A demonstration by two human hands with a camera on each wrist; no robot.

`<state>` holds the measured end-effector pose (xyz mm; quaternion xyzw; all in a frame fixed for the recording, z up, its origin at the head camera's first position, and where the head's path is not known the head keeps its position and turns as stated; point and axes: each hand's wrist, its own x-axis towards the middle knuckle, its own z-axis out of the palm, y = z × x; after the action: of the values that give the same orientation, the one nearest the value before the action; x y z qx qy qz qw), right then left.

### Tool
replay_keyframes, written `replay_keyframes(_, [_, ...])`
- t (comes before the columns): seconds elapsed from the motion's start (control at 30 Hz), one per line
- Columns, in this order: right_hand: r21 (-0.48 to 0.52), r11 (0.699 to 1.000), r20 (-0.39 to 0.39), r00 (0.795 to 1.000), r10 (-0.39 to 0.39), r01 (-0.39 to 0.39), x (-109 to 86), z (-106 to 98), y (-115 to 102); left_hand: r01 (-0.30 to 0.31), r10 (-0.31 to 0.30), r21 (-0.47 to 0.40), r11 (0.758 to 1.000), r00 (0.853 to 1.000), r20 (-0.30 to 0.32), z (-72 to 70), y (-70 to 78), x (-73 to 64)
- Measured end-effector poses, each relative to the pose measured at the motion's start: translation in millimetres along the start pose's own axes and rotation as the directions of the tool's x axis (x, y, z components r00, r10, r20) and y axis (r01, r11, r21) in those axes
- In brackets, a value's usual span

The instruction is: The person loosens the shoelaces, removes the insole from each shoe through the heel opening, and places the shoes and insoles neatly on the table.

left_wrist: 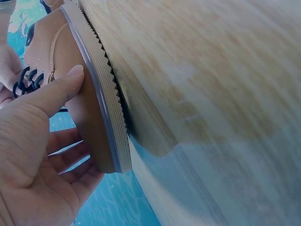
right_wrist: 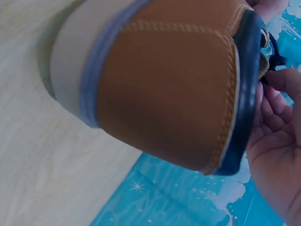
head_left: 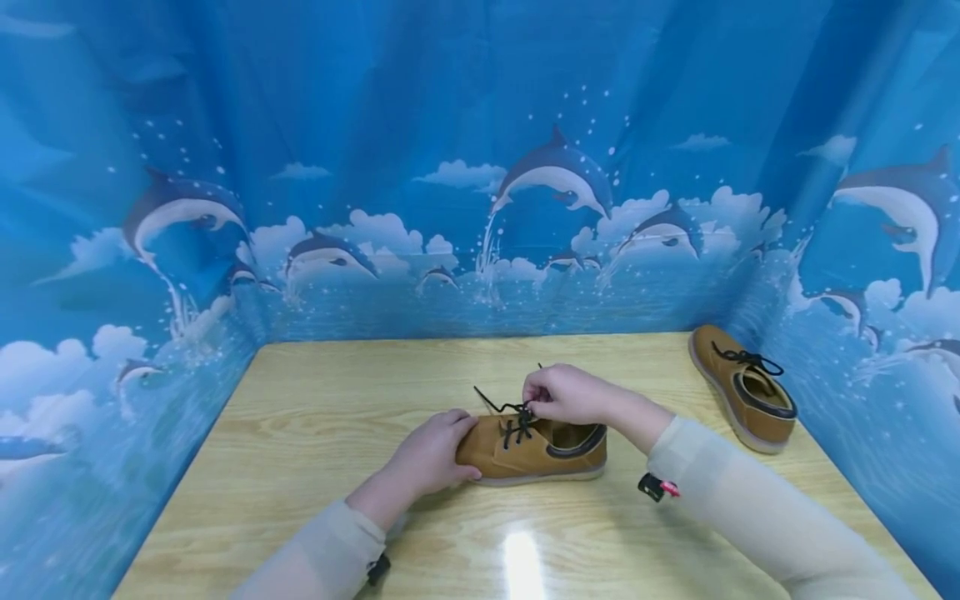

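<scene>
A tan leather shoe (head_left: 553,460) with a dark padded collar sits sole-down on the table, its toe pointing left. Around the toe curls my left hand (head_left: 431,454). In the left wrist view, the thumb presses one side of the shoe (left_wrist: 89,122) and the fingers wrap the other. My right hand (head_left: 567,395) pinches the black shoelace (head_left: 517,427) above the tongue, next to the shoe opening. One loose lace end sticks out to the left over the toe side. In the right wrist view, the heel (right_wrist: 160,89) fills the middle, with the pinching fingers (right_wrist: 284,82) behind the collar.
The matching tan shoe (head_left: 723,379), its lace tied in a bow, stands at the table's right edge. Beneath everything is a light wood-grain table (head_left: 315,408). A blue dolphin-print curtain (head_left: 420,167) encloses the back and both sides.
</scene>
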<state>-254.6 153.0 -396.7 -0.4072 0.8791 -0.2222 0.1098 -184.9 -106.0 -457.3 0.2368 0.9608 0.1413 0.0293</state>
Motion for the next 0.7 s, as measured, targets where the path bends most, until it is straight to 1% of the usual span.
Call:
replay_keyframes(0.1, [0.076, 0.997, -0.011, 0.999, 0.030, -0.029, -1.3, 3, 0, -0.003, 0.003, -0.003, 1.000, 1.000, 0.003, 0.5, 0.2, 0.8])
replay_keyframes(0.23, [0.150, 0.987, -0.018, 0.998, 0.062, -0.058, -1.9, 8, 1, -0.002, 0.002, -0.002, 1.000, 1.000, 0.003, 1.2, -0.1, 1.5])
replay_keyframes(0.33, [0.217, 0.973, -0.024, 0.996, 0.085, -0.078, -0.7, 11, 3, 0.004, -0.004, 0.003, 1.000, 1.000, 0.006, 2.2, -0.7, 1.9])
replay_keyframes(0.4, [0.277, 0.957, -0.024, 0.995, 0.102, -0.091, 0.3, 13, 3, 0.010, -0.010, -0.003, 1.000, 1.000, 0.006, 2.8, -0.8, 2.1])
replay_keyframes(0.5, [0.391, 0.913, -0.014, 0.992, 0.127, -0.112, 1.9, 15, 5, 0.015, -0.015, -0.007, 1.000, 1.000, 0.009, 2.9, -0.2, 2.0])
replay_keyframes(0.63, [0.550, 0.821, 0.001, 0.984, 0.180, -0.151, 3.6, 12, 5, 0.014, -0.014, 0.002, 1.000, 1.000, 0.011, 1.1, 1.6, 1.1])
replay_keyframes(0.7, [0.597, 0.787, -0.012, 0.979, 0.203, -0.156, 4.9, 7, 4, 0.014, -0.014, 0.008, 1.000, 1.000, 0.010, -0.2, 2.3, 0.6])
